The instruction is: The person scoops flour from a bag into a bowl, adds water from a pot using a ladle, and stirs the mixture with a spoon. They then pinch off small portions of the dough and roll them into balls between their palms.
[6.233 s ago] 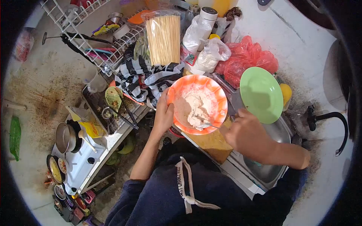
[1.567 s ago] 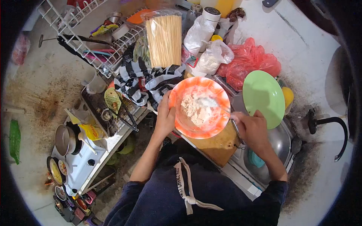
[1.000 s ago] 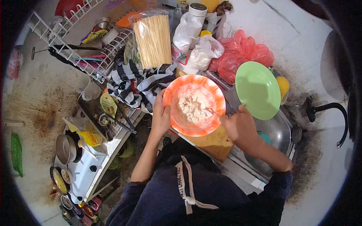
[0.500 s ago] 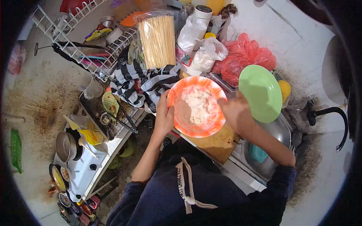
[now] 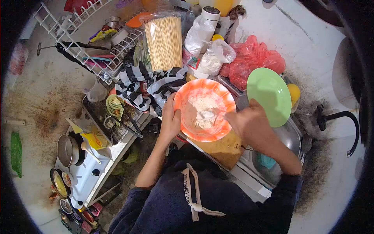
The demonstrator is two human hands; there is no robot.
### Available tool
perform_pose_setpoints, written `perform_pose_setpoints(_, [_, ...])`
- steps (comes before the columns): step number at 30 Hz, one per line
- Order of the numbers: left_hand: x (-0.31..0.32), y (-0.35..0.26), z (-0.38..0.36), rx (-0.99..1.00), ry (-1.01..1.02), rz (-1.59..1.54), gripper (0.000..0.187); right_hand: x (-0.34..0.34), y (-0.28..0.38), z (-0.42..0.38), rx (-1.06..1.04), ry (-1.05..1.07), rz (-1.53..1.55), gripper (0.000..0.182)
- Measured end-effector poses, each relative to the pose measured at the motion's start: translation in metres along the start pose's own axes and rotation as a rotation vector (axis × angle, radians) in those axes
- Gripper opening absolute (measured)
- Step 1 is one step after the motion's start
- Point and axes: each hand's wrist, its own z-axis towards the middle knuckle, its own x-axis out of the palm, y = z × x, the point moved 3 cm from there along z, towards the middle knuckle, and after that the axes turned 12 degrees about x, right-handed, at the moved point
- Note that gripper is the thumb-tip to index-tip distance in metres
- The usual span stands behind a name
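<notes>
An orange and white bowl point(image 5: 183, 128) with a wavy rim holds pale flour point(image 5: 200, 104). My left hand point(image 5: 170, 119) grips the bowl's left rim, thumb on the near side. My right hand point(image 5: 249, 123) is closed at the right rim around the handle of a spoon point(image 5: 208, 114), whose bowl lies in the flour. The handle is mostly hidden by my fingers. Beneath the bowl is a wooden board point(image 5: 228, 150). A green plate point(image 5: 269, 97) lies just beyond my right hand, partly over the sink.
A metal sink point(image 5: 286, 140) and black faucet point(image 5: 333, 116) are at right. Behind the bowl stand bagged skewers point(image 5: 163, 43), a flour bag point(image 5: 212, 62), red plastic bags point(image 5: 253, 58) and a striped bag point(image 5: 134, 87). At left are a stove point(image 5: 87, 175), pans point(image 5: 68, 150) and a dish rack point(image 5: 93, 52).
My right hand has shifted slightly right and toward me, and the spoon now shows in the flour. The bowl has moved a little to the right with my left hand on it.
</notes>
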Motion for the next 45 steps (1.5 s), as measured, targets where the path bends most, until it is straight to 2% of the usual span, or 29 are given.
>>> perform_pose_setpoints(1, [0.001, 0.002, 0.0, 0.015, -0.002, 0.0, 0.048, 0.015, -0.005, 0.003, 0.0, -0.155, -0.033, 0.006])
perform_pose_setpoints(5, [0.001, 0.003, -0.001, 0.027, -0.016, -0.005, 0.048, 0.032, -0.027, 0.013, 0.049, -0.147, 0.048, 0.008])
perform_pose_setpoints(7, [0.002, -0.002, 0.001, 0.013, 0.012, -0.011, 0.049, 0.037, -0.02, 0.004, 0.037, -0.086, -0.236, 0.013])
perform_pose_setpoints(11, [0.0, -0.005, 0.002, 0.002, 0.013, -0.079, 0.049, 0.039, -0.008, -0.02, 0.081, 0.073, -0.167, 0.024])
perform_pose_setpoints(13, [-0.001, -0.006, 0.002, 0.014, 0.024, -0.104, 0.048, 0.025, -0.004, -0.027, 0.136, 0.041, 0.093, 0.032])
perform_pose_setpoints(17, [-0.007, -0.037, 0.006, -0.006, -0.083, -0.142, 0.044, 0.008, 0.001, -0.031, 0.158, -0.061, 0.248, 0.036])
perform_pose_setpoints(19, [-0.014, -0.05, 0.005, 0.036, -0.137, 0.029, 0.041, 0.005, 0.002, -0.034, 0.281, -0.153, 0.62, 0.031])
perform_pose_setpoints(20, [-0.016, -0.058, 0.003, 0.049, -0.187, 0.096, 0.039, 0.007, 0.006, -0.035, 0.266, -0.153, 0.627, 0.031])
perform_pose_setpoints(21, [-0.016, -0.062, -0.001, 0.049, -0.199, 0.109, 0.039, 0.01, 0.008, -0.036, 0.329, -0.134, 0.902, 0.028])
perform_pose_setpoints(22, [-0.016, -0.067, -0.009, 0.106, -0.227, 0.071, 0.04, 0.015, 0.011, -0.037, 0.388, -0.106, 1.179, 0.026])
perform_pose_setpoints(23, [-0.017, -0.073, -0.018, 0.162, -0.255, 0.035, 0.041, 0.021, 0.018, -0.036, 0.367, -0.099, 1.189, 0.026])
perform_pose_setpoints(25, [-0.011, -0.084, -0.036, 0.082, -0.268, -0.213, 0.044, 0.035, 0.032, -0.036, 0.341, -0.088, 1.644, 0.021])
perform_pose_setpoints(27, [-0.005, -0.099, -0.049, 0.031, -0.292, -0.423, 0.047, 0.042, 0.047, -0.033, 0.307, -0.03, 1.771, 0.018])
perform_pose_setpoints(29, [-0.006, -0.103, -0.059, 0.013, -0.259, -0.479, 0.052, 0.046, 0.061, -0.032, 0.342, 0.077, 1.96, 0.017])
perform_pose_setpoints(31, [-0.003, -0.111, -0.06, -0.057, -0.286, -0.777, 0.056, 0.044, 0.069, -0.03, 0.36, 0.114, 1.95, 0.018])
perform_pose_setpoints(33, [-0.002, -0.116, -0.06, -0.078, -0.267, -0.878, 0.058, 0.04, 0.08, -0.03, 0.288, 0.123, 1.998, 0.018])
perform_pose_setpoints(34, [-0.002, -0.122, -0.06, -0.158, -0.271, -1.067, 0.058, 0.038, 0.086, -0.032, 0.273, 0.048, 1.867, 0.015])
perform_pose_setpoints(35, [-0.002, -0.126, -0.059, -0.241, -0.268, -1.253, 0.059, 0.034, 0.093, -0.034, 0.275, 0.036, 1.864, 0.015])
perform_pose_setpoints(37, [-0.008, -0.128, -0.059, -0.249, -0.22, -1.367, 0.059, 0.022, 0.108, -0.038, 0.151, -0.076, 1.389, 0.016])
perform_pose_setpoints(38, [-0.012, -0.13, -0.059, -0.249, -0.224, -1.433, 0.061, 0.021, 0.114, -0.037, 0.046, -0.138, 1.253, 0.021])
perform_pose_setpoints(39, [-0.015, -0.132, -0.058, -0.246, -0.227, -1.501, 0.062, 0.017, 0.119, -0.039, 0.051, -0.143, 1.248, 0.021])
perform_pose_setpoints(41, [-0.02, -0.13, -0.06, -0.227, -0.243, -1.589, 0.06, 0.002, 0.13, -0.045, 0.074, -0.361, 0.831, 0.023])
perform_pose_setpoints(43, [-0.025, -0.123, -0.063, -0.267, -0.347, -1.625, 0.054, 0.004, 0.133, -0.049, 0.082, -0.395, 0.766, 0.024])
perform_pose_setpoints(44, [-0.024, -0.118, -0.064, -0.292, -0.383, -1.718, 0.046, 0.003, 0.134, -0.05, 0.061, -0.386, 0.692, 0.023])
perform_pose_setpoints(45, [-0.023, -0.113, -0.065, -0.301, -0.368, -1.726, 0.046, 0.002, 0.135, -0.052, 0.043, -0.375, 0.616, 0.022])
